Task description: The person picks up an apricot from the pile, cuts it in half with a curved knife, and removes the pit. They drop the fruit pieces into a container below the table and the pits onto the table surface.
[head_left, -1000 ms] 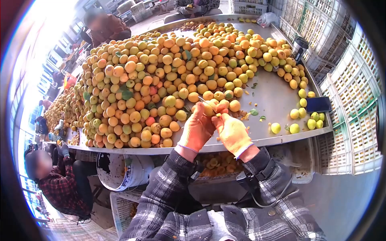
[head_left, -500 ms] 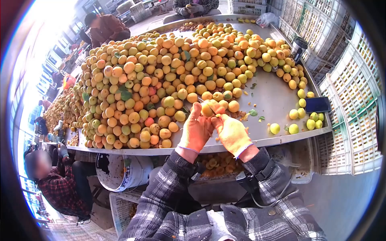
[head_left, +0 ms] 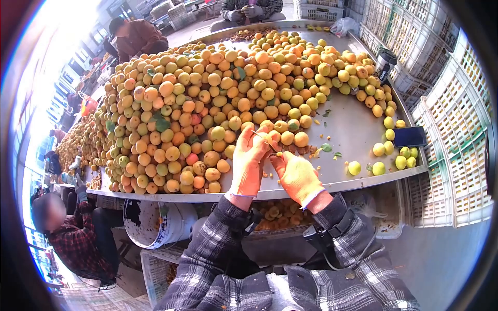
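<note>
My left hand [head_left: 247, 165], in an orange knit glove, is closed around an apricot [head_left: 263, 137], mostly hidden by the fingers. My right hand [head_left: 298, 179], gloved the same way, pinches a small knife [head_left: 272, 147]; its thin blade slants up and left across the fruit. Both hands are close together over the near edge of the metal table [head_left: 353, 129]. Just beyond them lies a large heap of apricots [head_left: 207, 93], yellow to orange, some with leaves among them. Small scraps and a leaf [head_left: 326, 147] lie to the right of my hands.
A dark phone [head_left: 409, 136] and several greenish apricots [head_left: 378, 167] lie at the table's right. A dark cup [head_left: 385, 63] stands behind. Stacked crates [head_left: 456, 140] line the right side; a white bucket [head_left: 161, 223] and a crate of halved fruit [head_left: 282, 212] are below. Other people sit around.
The whole apricot seen between my hands is now largely covered by my left fingers. My right hand has shifted slightly down and right, and the blade shows more clearly.
</note>
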Tool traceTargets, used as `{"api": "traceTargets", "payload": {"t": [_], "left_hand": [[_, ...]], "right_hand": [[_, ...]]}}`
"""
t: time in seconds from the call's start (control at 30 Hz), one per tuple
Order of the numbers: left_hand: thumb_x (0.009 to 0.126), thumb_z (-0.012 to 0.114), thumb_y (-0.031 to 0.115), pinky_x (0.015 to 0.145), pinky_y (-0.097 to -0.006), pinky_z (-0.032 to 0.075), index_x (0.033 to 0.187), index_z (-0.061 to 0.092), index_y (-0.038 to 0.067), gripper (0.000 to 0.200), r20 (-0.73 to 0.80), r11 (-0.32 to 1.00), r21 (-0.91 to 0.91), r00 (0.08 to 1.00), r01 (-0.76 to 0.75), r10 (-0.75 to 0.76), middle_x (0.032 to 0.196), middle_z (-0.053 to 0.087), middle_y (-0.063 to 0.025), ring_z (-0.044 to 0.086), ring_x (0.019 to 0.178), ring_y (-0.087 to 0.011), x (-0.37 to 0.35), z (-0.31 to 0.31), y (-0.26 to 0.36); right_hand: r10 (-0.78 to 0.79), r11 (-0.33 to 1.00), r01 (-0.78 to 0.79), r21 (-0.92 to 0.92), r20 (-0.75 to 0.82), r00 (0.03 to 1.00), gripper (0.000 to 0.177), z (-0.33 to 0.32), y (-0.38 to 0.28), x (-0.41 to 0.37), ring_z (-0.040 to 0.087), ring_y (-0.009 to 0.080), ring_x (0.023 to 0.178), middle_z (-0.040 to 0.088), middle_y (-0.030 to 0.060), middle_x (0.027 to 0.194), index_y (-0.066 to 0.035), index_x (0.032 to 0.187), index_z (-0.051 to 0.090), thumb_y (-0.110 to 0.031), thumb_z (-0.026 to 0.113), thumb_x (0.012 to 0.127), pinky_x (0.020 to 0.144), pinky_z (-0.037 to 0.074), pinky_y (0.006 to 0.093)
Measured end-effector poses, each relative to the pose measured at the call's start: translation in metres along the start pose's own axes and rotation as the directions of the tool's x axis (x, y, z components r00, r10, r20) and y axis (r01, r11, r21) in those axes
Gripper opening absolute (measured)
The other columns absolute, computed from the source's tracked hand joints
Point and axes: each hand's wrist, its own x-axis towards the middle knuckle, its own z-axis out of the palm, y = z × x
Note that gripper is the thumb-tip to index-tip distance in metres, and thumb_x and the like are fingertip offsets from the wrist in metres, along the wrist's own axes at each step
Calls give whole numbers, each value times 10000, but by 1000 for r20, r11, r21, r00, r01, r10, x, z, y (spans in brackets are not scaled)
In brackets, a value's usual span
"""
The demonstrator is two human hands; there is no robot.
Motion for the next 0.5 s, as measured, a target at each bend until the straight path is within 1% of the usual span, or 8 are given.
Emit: {"api": "traceTargets", "payload": {"t": [0.07,0.1,0.13,0.2,0.27,0.33,0.4,0.5], "left_hand": [[966,655,201,947,-377,522,1340,443,-5,477,54,999,-20,998,29,-28,1277,601,-166,621,1132,-260,2,-5,1],[964,660,247,953,-377,521,1310,474,0,464,131,942,-223,965,252,-228,1249,615,-159,622,1129,-264,3,-8,4],[963,665,293,960,-377,520,1281,505,5,458,244,795,-392,885,463,-395,1221,629,-152,624,1126,-268,4,-9,5],[949,677,343,942,-397,535,1235,543,20,452,191,790,-437,902,431,-386,1184,650,-146,647,1077,-287,5,-9,-2],[950,674,345,936,-407,542,1241,535,17,460,166,883,-279,925,377,-342,1187,654,-153,661,1042,-288,7,-19,-7],[950,683,294,942,-394,540,1267,521,3,460,128,934,-193,951,302,-281,1212,643,-174,659,1068,-283,2,-12,-3],[942,694,210,944,-372,536,1302,501,-13,465,44,986,46,986,160,-162,1220,639,-186,657,1090,-277,0,-3,0],[946,657,105,919,-337,543,1344,466,-35,463,51,986,111,991,121,-127,1182,646,-156,672,1049,-252,-1,-1,3]], "right_hand": [[-5,1000,5,-22,-16,1000,375,3,3,0,658,428,822,676,231,823,-24,1014,634,-382,524,1009,705,505,499],[-11,999,10,-45,-30,999,373,4,3,0,659,428,820,677,230,820,-27,1018,632,-383,520,1008,708,506,502],[-12,999,10,-47,-31,999,373,4,3,0,659,428,820,677,230,820,-27,1018,632,-383,520,1008,708,506,502],[-25,997,21,-76,-56,998,366,4,1,-2,660,429,818,679,226,814,-34,1023,627,-384,523,1005,713,509,507],[-19,994,14,-109,-43,999,363,6,3,-1,660,430,819,680,223,815,-37,1029,627,-383,521,1005,712,510,510],[-6,991,1,-136,-34,999,360,6,2,-3,661,431,820,682,221,816,-41,1036,627,-383,519,1005,712,511,512],[15,996,-18,-88,-29,999,366,3,-5,-3,657,439,836,685,223,834,-49,1032,634,-394,516,1005,705,511,516],[6,1000,-6,20,-18,1000,387,7,-2,-1,668,411,802,669,224,783,-55,1023,640,-419,507,1009,720,514,502]]}}
